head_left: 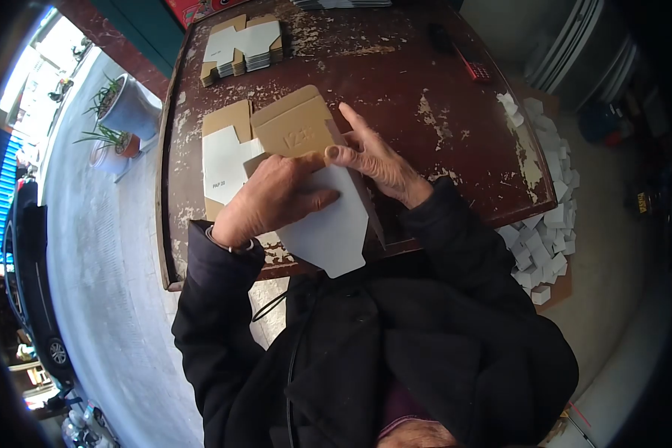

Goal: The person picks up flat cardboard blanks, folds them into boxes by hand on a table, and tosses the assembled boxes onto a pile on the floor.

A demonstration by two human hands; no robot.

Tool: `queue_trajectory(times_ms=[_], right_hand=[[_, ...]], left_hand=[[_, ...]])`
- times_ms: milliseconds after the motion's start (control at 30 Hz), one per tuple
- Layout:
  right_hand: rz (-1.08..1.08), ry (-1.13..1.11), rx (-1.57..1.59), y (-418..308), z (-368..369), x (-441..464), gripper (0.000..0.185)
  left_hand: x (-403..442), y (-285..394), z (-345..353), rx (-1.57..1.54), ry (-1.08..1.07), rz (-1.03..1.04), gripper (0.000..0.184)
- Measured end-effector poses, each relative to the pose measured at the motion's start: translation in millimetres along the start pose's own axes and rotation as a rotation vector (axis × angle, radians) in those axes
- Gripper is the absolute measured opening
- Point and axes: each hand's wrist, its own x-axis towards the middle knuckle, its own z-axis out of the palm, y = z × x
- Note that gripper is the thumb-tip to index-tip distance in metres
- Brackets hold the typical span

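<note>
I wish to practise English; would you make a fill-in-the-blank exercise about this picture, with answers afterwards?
1. The bare left hand and bare right hand touch a partly folded white-and-brown box made of ____.
2. A thin, round bracelet circles the ____ wrist.
3. ____ potted green plants stand left of the worn, dark-red table.
4. The heap of small, white, box-like pieces lies on the picture's ____ side.
Missing words: cardboard; left; two; right.

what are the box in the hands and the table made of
Box: likely thin cardboard, matte, white outside and plain brown inside, with crisp creases. Table: probably painted wood, its dark red finish flaked to pale patches.
</note>
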Motion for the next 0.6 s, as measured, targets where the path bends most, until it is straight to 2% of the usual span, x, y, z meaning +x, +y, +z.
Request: queue_trajectory(times_ms=[100,233,267,400,433,567,600], right_hand=[[0.043,0.050,0.093,11,-3,4,0.131],[0.054,0.122,0.159,12,-1,4,0.130],[0.056,0.123,0.159,12,-1,4,0.130],[0.080,0.120,0.183,13,-2,1,0.128],[0.078,0.114,0.179,13,-1,0,0.128],[-0.031,0.079,0.146,13,2,-7,0.125],[-0.030,0.077,0.143,12,2,-9,0.125]], left_hand=[[-4,-7,16,0.148,0.108,-0.040,0.039],[-13,-21,34,0.062,0.666,0.136,0.055],[-17,-25,37,0.060,0.665,0.135,0.055],[-33,-45,45,-0.542,0.840,-0.124,0.078],[-33,-49,49,-0.542,0.847,-0.125,0.078],[-26,-64,65,-1.067,0.646,-0.117,0.100],[-26,-63,65,-1.068,0.649,-0.116,0.100]])
